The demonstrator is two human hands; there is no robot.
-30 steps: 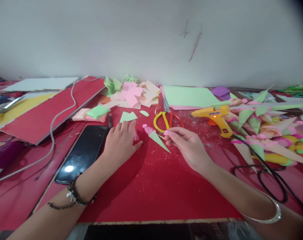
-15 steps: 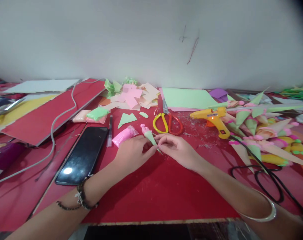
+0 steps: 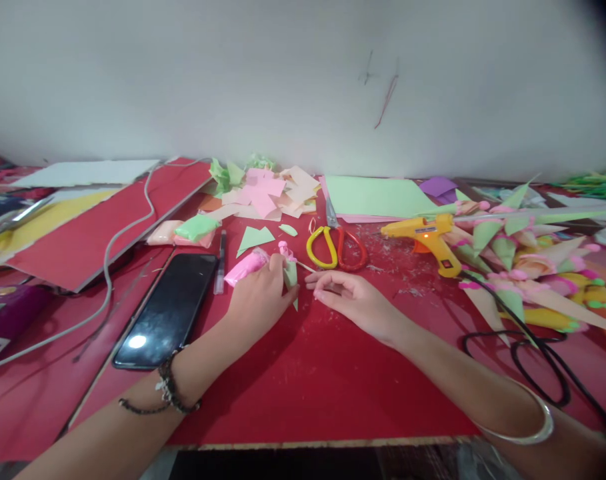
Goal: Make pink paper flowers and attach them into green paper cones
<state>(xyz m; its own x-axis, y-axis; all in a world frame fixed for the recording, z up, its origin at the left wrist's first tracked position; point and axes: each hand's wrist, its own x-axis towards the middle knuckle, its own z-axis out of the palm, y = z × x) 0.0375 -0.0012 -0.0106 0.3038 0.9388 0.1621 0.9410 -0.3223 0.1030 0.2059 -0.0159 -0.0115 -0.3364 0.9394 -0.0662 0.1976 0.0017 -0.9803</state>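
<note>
My left hand (image 3: 263, 293) is closed around a small light green paper cone (image 3: 290, 275), its narrow tip pointing down toward the table. Pink clay bits (image 3: 285, 251) top the cone's wide end. Just to the right, my right hand (image 3: 353, 300) has curled fingers, apart from the cone. A thin pale stick (image 3: 305, 267) juts out from behind its fingertips and seems held there; the grip itself is hidden. A packet of bright pink clay (image 3: 245, 267) lies beside my left hand. Scissors (image 3: 335, 247) with yellow and red handles lie beyond my right hand.
A yellow glue gun (image 3: 425, 240) with a lit light and black cord (image 3: 517, 360) lies right, near piled paper cones (image 3: 523, 260). A phone (image 3: 167, 310), a pen (image 3: 220, 263) and clay packets (image 3: 183, 231) are left. Paper scraps (image 3: 263, 193) and green sheets (image 3: 377, 197) lie behind.
My right fingers have come away from the cone's tip. My left hand has shifted slightly left with the cone and turned it more upright.
</note>
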